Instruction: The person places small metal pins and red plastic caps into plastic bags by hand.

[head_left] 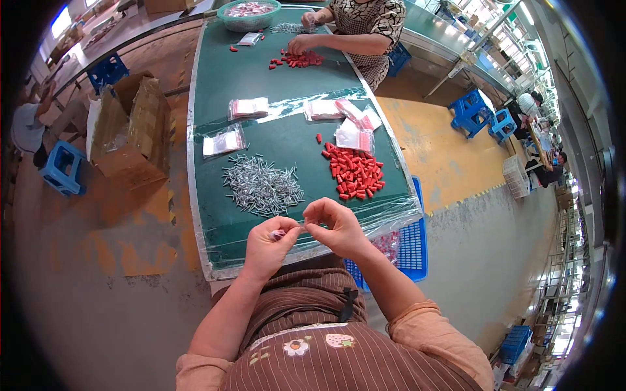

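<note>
My left hand (266, 246) is closed near the table's front edge. A small clear plastic bag (278, 234) with something pinkish red in it shows between its fingers. My right hand (336, 227) meets it, thumb and forefinger pinched at what looks like the bag's edge, partly hidden by the fingers. Just beyond my hands lies a heap of grey metal screws or pins (262, 186). To its right is a pile of red tapered caps (354, 171), with one loose red cap (319, 138) at its far side.
Stacks of small zip bags (223, 142) lie across the middle of the green table (261, 78). A co-worker's hand (301, 44) is over more red caps at the far end, near a green basket (249, 16). A blue crate (413, 247) stands below the right edge.
</note>
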### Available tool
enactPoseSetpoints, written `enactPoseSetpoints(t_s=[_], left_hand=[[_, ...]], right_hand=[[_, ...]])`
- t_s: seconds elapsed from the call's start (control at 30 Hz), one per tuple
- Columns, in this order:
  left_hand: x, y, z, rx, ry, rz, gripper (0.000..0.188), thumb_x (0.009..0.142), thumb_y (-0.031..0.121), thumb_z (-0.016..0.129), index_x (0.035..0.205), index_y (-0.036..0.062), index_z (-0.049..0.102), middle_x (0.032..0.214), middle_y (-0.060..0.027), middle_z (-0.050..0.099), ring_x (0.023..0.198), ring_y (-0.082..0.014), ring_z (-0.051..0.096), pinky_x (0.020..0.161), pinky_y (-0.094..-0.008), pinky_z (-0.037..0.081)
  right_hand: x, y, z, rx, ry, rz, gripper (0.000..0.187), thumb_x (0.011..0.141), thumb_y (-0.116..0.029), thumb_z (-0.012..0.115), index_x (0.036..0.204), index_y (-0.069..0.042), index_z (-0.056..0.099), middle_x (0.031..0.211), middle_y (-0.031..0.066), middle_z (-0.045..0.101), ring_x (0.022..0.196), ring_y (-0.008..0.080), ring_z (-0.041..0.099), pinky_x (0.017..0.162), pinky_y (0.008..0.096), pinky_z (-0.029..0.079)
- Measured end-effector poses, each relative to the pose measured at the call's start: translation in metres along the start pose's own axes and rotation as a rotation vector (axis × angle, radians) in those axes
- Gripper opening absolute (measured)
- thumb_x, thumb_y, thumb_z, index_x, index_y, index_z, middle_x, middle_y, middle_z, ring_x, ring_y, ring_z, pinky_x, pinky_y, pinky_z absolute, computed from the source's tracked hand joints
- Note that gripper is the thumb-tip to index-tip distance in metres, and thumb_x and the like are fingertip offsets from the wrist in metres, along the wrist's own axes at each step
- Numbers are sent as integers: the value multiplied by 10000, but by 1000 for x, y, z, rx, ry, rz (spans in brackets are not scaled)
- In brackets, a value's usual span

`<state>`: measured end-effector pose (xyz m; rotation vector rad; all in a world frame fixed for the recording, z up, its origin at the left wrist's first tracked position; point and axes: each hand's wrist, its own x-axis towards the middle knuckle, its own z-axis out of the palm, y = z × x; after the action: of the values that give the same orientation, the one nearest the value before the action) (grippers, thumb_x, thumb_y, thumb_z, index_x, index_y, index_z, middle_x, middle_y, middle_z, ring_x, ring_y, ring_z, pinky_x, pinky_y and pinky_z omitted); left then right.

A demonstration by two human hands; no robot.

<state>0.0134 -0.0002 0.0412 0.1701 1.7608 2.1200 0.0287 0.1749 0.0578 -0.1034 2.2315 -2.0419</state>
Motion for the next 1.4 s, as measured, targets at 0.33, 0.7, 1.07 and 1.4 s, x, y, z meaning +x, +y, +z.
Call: enactPoseSetpoints(t_s=[0.33,0.7,1.07,1.4], left_hand=[[3,-9,-18,-571,-101,-303,252,956,241,530,1040,7,572,756,-29,551,528,-40,395,424,-179,317],[8,-12,6,-691,-117,-353,368,986,325,434,1166,11,502,862,-60,540,592,-74,438,480,-226,386],[0,-26,18,-412,82,-104,320,997,274,426,1205,34,459,865,-9,499,653,-76,446,589,-228,420],[-5,-10,-11,-453,-78,-339,197,957,196,522,1021,19,581,764,15,514,520,-43,388,453,-198,338]], right_hand=[[-49,-36,-66,-351,156,-24,135,800,25,607,931,2,582,858,53,605,810,118,602,734,264,492],[-66,-46,-45,-564,176,-134,182,783,-72,659,940,9,613,890,127,603,856,262,595,769,341,478],[-28,-5,44,-754,265,-218,165,784,-169,648,836,-28,579,814,111,570,790,283,573,682,372,474],[-18,9,9,105,112,153,85,872,-74,582,868,8,560,778,23,614,716,74,568,639,230,458]])
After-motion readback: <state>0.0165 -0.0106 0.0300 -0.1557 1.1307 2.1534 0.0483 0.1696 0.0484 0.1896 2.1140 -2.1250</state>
